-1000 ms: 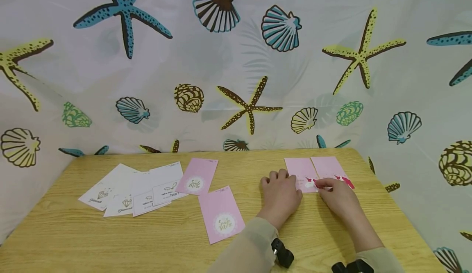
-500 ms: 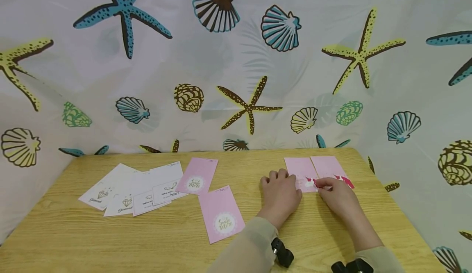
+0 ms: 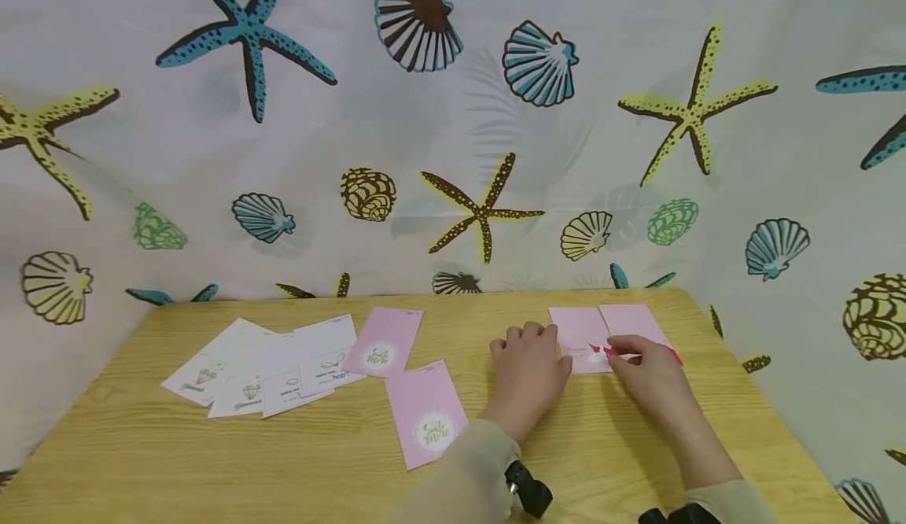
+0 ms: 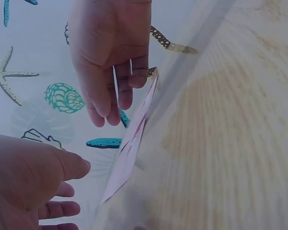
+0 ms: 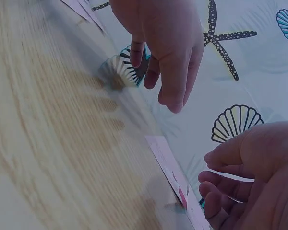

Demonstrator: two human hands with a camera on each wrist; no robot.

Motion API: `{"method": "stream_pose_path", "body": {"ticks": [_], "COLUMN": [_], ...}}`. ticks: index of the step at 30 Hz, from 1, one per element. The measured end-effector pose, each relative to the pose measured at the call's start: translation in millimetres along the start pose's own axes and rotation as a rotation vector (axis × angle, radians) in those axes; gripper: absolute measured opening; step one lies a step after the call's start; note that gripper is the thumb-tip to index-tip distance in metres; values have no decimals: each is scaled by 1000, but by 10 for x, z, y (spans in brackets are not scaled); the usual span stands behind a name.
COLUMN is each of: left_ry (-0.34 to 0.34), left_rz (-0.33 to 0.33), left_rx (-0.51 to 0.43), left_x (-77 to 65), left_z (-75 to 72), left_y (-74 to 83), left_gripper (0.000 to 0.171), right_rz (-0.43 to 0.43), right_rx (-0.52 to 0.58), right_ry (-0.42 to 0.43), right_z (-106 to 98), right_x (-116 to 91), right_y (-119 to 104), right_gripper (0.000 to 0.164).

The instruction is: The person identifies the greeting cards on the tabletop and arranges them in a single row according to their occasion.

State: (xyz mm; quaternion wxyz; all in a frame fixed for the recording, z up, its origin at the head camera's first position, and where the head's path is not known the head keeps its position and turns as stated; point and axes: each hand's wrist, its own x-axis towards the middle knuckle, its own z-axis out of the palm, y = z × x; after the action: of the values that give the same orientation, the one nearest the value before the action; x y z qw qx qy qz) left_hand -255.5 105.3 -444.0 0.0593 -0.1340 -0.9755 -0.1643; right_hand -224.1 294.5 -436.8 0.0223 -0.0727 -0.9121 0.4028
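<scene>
Two pink cards (image 3: pixel 576 327) with white and red pictures along their lower part lie side by side at the table's back right. Just left of them is my left hand (image 3: pixel 527 378), raised with relaxed fingers and nothing in them. My right hand (image 3: pixel 653 378) hovers at the lower edge of the right pink card (image 3: pixel 631 319), covering part of its picture. In the right wrist view, the fingers (image 5: pixel 225 184) of that hand bend loosely with nothing seen between them. From the left wrist view, the cards (image 4: pixel 129 148) lie flat beside the right hand (image 4: pixel 110 43).
Two pink "Smile More" cards (image 3: pixel 425 398) lie mid-table. White cards with diamond prints (image 3: pixel 215 363) and white cards with winged-heart prints (image 3: pixel 325 331) overlap at the left. Behind the wooden table (image 3: pixel 283 469) hangs a curtain (image 3: pixel 304 138) printed with shells and starfish.
My left hand has come off the left pink card and shifted slightly left. The right hand has hardly moved. The head view has tilted a little.
</scene>
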Motion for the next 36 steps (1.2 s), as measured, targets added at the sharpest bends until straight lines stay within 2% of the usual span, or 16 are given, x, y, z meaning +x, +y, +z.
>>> {"method": "stream_pose_path", "body": {"ticks": [8, 19, 22, 28, 36], "left_ry": [66, 133, 150, 142, 122], "left_rz": [-26, -31, -37, -79, -77], "left_rx": [-53, -79, -86, -100, -16], "left_x": [-146, -502, -611, -803, -1013], "left_z": [-422, -767, -806, -837, -818], "left_y": [-322, -844, -1016, -1310, -1524], "left_gripper": [57, 55, 56, 57, 56], "right_rz": [-69, -74, -63, -54, -42], "right_rx": [124, 375, 427, 491, 565], "right_ry": [-51, -200, -248, -320, -383], "right_z": [91, 342, 411, 561, 787], "right_x": [-90, -217, -249, -322, -385], "right_y": [-235, -583, -678, -852, -1012], "right_gripper": [41, 46, 48, 47, 46]}}
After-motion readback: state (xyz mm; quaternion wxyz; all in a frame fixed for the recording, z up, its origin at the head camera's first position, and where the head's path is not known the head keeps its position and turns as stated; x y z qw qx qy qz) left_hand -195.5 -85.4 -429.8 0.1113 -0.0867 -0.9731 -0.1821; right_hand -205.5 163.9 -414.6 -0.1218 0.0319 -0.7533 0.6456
